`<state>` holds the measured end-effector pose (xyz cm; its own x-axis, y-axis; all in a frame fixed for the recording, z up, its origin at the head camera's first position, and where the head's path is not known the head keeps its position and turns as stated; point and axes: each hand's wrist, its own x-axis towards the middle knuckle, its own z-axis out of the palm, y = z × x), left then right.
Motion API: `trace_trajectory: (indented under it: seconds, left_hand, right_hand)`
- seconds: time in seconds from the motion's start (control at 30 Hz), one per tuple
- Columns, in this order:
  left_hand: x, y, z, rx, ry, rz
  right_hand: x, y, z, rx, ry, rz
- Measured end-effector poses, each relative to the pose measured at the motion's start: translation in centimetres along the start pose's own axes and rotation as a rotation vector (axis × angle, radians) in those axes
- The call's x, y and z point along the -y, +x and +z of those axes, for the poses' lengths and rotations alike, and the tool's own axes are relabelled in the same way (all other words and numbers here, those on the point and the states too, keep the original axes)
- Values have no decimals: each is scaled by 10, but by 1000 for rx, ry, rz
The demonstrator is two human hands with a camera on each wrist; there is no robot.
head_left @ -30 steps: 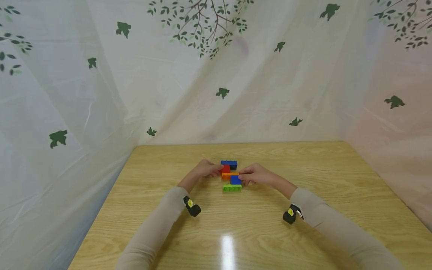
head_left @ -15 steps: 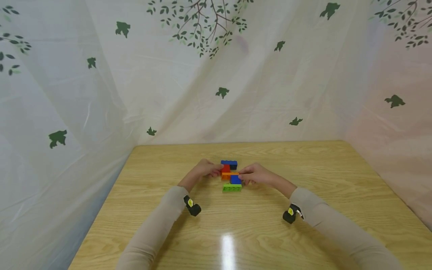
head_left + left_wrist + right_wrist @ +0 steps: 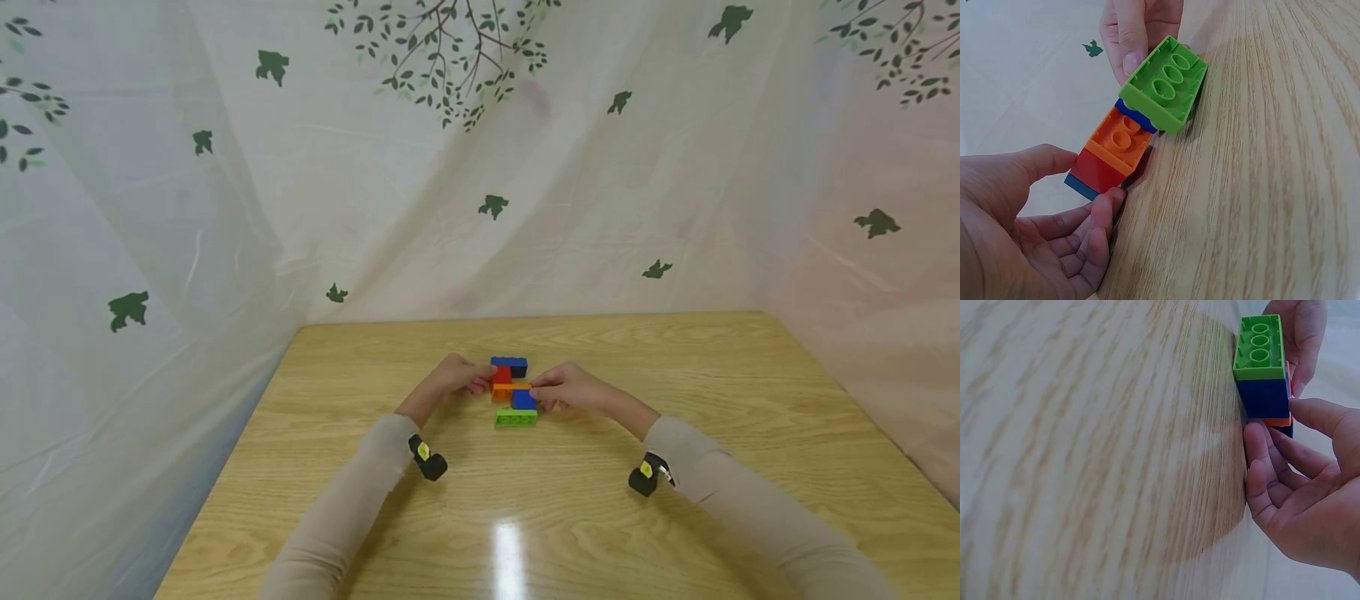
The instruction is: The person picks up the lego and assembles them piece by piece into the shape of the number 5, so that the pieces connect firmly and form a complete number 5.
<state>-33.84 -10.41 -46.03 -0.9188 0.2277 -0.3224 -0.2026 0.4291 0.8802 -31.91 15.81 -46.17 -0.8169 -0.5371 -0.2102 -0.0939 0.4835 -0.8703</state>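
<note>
A zigzag of joined toy building blocks lies on its side on the table. From the far end it runs blue block (image 3: 509, 363), red block (image 3: 502, 377), orange block (image 3: 512, 389), second blue block (image 3: 523, 400) and green block (image 3: 516, 417). My left hand (image 3: 464, 375) pinches the red block between thumb and fingers, as the left wrist view shows. From the other side my right hand (image 3: 567, 388) pinches the nearer blue block; in the right wrist view its thumb (image 3: 1316, 412) lies on the block's edge. The hollow underside of the green block (image 3: 1169, 81) faces me.
The wooden table (image 3: 420, 533) stretches out around the blocks. Behind it and along both sides hangs a pale curtain (image 3: 405, 233) with printed leaves and birds. A small black camera (image 3: 427, 458) sits on each wrist.
</note>
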Motion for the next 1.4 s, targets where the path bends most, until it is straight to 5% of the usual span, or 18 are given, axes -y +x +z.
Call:
trace_trajectory:
  seconds: [1.4]
  left_hand:
    - [0,-3,0,0,29,-9]
  right_hand:
    - [1,2,-1,0,-26,6]
